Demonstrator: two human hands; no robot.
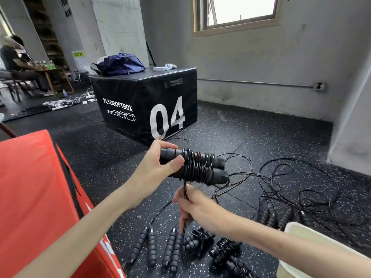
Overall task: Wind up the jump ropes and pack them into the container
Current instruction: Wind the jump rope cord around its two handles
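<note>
Two hands (158,167) (197,207) on one half-wound jump rope (197,167).

A gym, by the look of it. Speckled black rubber floor (220,125) underfoot, a black padded plyo box (144,105) marked "04". Black foam-handled jump ropes (281,187) lie scattered about.

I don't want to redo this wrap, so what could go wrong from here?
The cord that the right hand pinches trails into the loose ropes on the floor and may snag them. The left hand grips only one end of the handles, so coils could slide off the free end.
</note>
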